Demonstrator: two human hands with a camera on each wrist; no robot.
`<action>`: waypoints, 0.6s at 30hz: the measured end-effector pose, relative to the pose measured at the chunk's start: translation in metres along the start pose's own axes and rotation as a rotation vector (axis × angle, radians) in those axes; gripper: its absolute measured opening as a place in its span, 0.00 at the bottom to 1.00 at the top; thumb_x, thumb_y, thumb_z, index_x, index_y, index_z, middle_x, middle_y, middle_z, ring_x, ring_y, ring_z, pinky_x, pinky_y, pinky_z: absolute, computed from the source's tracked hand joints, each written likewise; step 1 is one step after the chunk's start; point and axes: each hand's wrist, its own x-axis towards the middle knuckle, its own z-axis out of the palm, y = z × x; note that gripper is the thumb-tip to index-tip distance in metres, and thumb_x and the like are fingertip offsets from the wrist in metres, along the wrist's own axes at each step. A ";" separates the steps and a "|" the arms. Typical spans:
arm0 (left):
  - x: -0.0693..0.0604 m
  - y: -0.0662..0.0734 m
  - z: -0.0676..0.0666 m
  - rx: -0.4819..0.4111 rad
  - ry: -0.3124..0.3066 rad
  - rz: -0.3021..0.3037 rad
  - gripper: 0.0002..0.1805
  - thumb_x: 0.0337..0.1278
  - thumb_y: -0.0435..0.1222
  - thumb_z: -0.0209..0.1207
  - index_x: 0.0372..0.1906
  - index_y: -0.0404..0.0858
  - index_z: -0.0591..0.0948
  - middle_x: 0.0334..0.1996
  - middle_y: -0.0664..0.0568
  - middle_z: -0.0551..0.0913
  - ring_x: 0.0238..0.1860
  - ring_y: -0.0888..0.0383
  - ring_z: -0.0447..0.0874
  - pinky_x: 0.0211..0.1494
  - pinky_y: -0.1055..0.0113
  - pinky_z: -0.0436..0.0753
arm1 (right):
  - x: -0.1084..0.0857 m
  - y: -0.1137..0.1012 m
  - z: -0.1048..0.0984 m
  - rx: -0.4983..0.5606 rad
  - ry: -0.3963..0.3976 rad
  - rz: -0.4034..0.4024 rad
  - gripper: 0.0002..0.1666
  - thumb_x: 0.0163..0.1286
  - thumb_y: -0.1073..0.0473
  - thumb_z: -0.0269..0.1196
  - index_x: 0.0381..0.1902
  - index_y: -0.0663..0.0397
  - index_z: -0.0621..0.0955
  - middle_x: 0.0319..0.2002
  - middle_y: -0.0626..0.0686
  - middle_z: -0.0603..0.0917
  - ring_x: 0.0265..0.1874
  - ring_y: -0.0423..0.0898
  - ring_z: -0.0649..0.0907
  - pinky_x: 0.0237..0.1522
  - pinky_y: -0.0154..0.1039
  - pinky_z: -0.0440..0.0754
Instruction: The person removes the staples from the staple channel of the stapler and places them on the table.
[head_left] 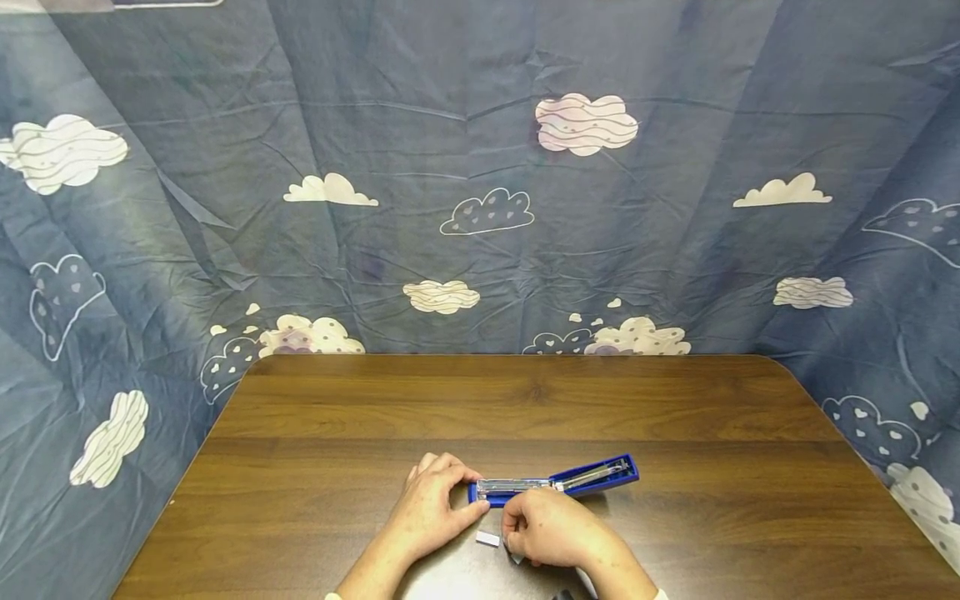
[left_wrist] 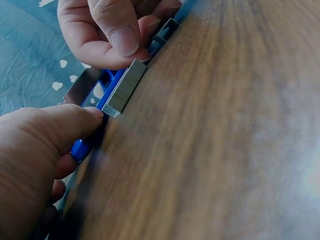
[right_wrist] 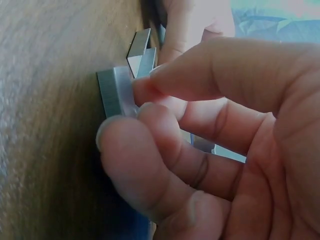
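Observation:
A blue stapler (head_left: 517, 502) lies opened out on the table in the head view, its metal magazine showing and its top arm swung to the right. My left hand (head_left: 431, 508) holds its left end between thumb and fingers. Just in front lies a small grey strip of staples (head_left: 487, 539), also close up in the left wrist view. My right hand (head_left: 555, 529) bends over a second staple strip (right_wrist: 112, 92), with curled fingertips at its side and end. The fingers partly hide that strip, which seems pinched.
The brown wooden table (head_left: 337, 417) reaches back to a blue curtain (head_left: 480, 150) printed with clouds. A small dark object (head_left: 562, 595) shows at the bottom edge of the head view, cut off by the frame.

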 end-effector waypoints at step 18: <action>0.000 0.000 0.000 0.019 0.000 0.000 0.15 0.48 0.46 0.78 0.43 0.51 0.90 0.38 0.66 0.84 0.45 0.64 0.75 0.50 0.62 0.74 | -0.005 0.003 -0.017 0.022 0.071 -0.008 0.11 0.64 0.62 0.67 0.23 0.42 0.81 0.11 0.36 0.77 0.11 0.30 0.75 0.22 0.31 0.72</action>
